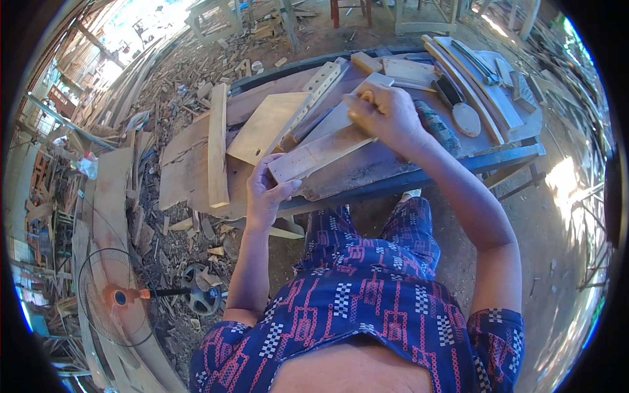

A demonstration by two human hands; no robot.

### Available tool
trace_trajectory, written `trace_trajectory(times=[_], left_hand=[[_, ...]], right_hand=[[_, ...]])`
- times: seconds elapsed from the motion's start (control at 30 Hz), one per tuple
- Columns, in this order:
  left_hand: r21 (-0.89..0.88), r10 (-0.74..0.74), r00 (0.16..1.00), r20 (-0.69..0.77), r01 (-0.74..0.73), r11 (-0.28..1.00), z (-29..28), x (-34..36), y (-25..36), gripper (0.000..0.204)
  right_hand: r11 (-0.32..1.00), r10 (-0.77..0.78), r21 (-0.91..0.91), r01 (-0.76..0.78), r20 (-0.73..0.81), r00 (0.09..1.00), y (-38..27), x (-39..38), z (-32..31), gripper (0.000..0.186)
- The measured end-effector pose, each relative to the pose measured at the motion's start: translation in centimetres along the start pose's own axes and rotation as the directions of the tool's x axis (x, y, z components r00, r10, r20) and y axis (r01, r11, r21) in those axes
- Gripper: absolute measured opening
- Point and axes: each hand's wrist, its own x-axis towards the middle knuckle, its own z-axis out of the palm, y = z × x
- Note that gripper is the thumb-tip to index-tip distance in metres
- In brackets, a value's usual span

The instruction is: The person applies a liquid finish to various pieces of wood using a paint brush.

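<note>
A flat pale wooden board [321, 154] with small dark holes slants over the workbench, its near left end in my left hand [267, 190]. The thumb lies on the front edge and the fingers wrap the end. Over the board's far right end is my right hand [392, 118], closed with the fingers curled in. What sits inside that fist is hidden. Just beyond it a pale flat piece of wood [375, 81] shows. Left of the board rests a wide wooden panel [270, 124] with a hole, beside a long strip with a row of holes [321, 80].
The workbench [458, 164] has a blue front edge. On its right lie curved wooden strips [468, 92], a dark-handled brush-like tool [449, 90] and an oval wooden piece [466, 120]. A long plank [218, 144] juts out left. A fan [118, 298] stands lower left among wood scraps.
</note>
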Motion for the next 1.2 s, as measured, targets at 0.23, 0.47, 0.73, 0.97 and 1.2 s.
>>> trace_trajectory(times=[0.23,0.47,0.73,0.97,1.2], left_hand=[[-0.045,0.005,1.000,0.017,-0.004,0.999,-0.6,-0.6,-1.1,0.051],[0.003,0.023,0.999,-0.025,-0.023,1.000,-0.2,-0.4,-1.3,0.045],[0.041,-0.016,0.999,0.030,0.015,0.999,-0.7,-0.2,-1.0,0.050],[0.077,-0.012,1.000,0.013,0.011,0.997,-0.7,-0.5,-0.9,0.052],[0.057,-0.015,1.000,-0.011,0.016,0.998,-0.5,-0.4,-0.5,0.051]], right_hand=[[0.868,-0.262,0.453,0.203,0.069,0.963,-8.6,0.6,3.5,0.024],[0.772,-0.160,0.628,0.095,0.047,0.986,-10.1,1.5,4.3,0.030],[0.434,0.380,0.749,-0.501,0.353,0.855,-1.5,2.7,3.3,0.023],[0.521,0.584,0.681,-0.515,0.155,0.797,9.2,2.8,-1.9,0.023],[0.743,0.612,0.467,-0.480,-0.184,0.769,17.1,3.1,-5.7,0.023]])
